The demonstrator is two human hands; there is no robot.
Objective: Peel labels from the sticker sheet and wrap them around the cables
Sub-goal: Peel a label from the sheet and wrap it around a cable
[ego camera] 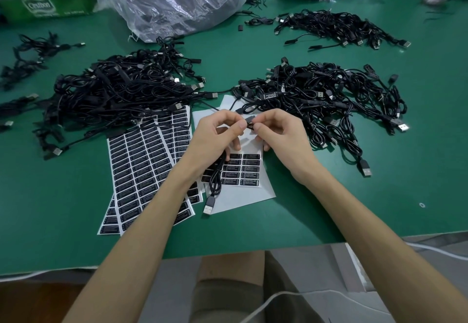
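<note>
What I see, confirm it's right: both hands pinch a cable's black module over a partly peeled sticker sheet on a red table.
Wrong colour: the head view shows the table is green, not red. The left hand and right hand do pinch the black module over the partly peeled sticker sheet.

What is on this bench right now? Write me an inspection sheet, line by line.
Surface: green table mat.
Job's things: white sticker sheet of black labels, partly peeled; stack of full label sheets beside it.
Clutter: clear plastic bag and green-and-white cardboard box at the far side.
Hands: left hand and right hand both pinch one black USB cable above the sheet.
Cables: left pile of black cables; right pile of black cables.
Surroundings: white cord below the table edge.
</note>
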